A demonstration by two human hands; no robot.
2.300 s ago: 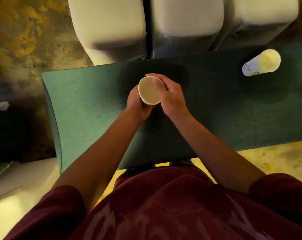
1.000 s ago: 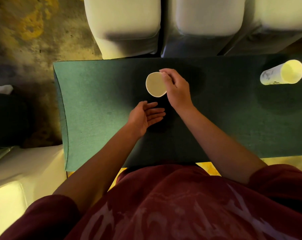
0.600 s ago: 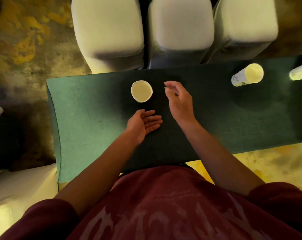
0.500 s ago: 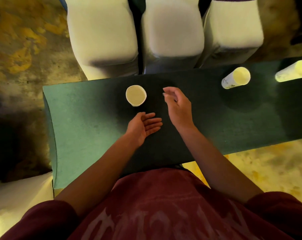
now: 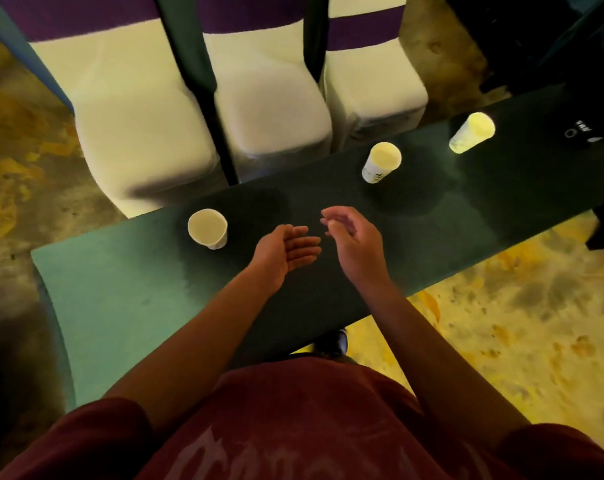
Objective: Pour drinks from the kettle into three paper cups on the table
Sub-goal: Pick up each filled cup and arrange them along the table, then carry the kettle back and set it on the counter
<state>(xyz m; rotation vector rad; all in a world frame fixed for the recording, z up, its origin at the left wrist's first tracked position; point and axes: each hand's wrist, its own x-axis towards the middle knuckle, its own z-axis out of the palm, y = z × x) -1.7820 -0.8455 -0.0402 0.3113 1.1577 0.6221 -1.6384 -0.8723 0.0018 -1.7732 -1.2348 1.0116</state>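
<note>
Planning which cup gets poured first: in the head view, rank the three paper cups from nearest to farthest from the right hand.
From the right hand:
1. Middle cup, ahead and to its right.
2. Left cup, across on the left, beyond the left hand.
3. Far-right cup, farthest along the table.

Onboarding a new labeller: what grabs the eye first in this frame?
Three pale paper cups stand spaced along the dark green felt-covered table: the left cup near the hands, the middle cup and the far right cup toward the right end. Both bare hands hover empty over the table's centre, the left hand palm-up and the right hand loosely curled. Three white-covered chairs with purple bands line the far side; no kettle is visible.
</note>
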